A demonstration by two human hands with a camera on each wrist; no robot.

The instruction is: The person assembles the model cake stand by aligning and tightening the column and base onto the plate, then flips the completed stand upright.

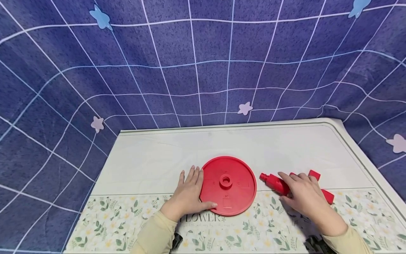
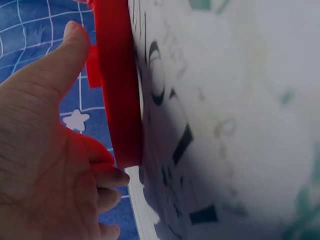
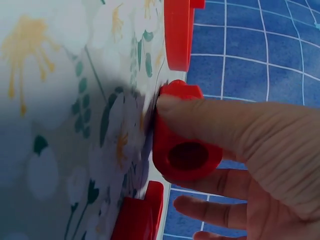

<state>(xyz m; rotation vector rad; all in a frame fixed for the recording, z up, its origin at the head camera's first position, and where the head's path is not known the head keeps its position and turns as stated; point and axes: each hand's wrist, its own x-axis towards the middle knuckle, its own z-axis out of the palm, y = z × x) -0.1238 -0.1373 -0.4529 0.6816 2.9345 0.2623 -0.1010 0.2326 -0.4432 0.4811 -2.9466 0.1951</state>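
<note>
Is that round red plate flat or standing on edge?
Flat. The red plate shows its round face upward, its rim lying along the tablecloth.

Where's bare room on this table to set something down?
Free: the white mat strip between the round red plastic disc and the blue gridded cloth; the flowered patch between the left grip and the mat's left edge. Crowded: around the right grip, which holds a red plastic tube beside other red pieces.

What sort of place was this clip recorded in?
Probably a curtained-off tabletop work area, likely indoors: blue star-and-grid cloth rises along the back and sides, a flower-print mat covers the surface, and a red disc and red parts lie on it.
</note>
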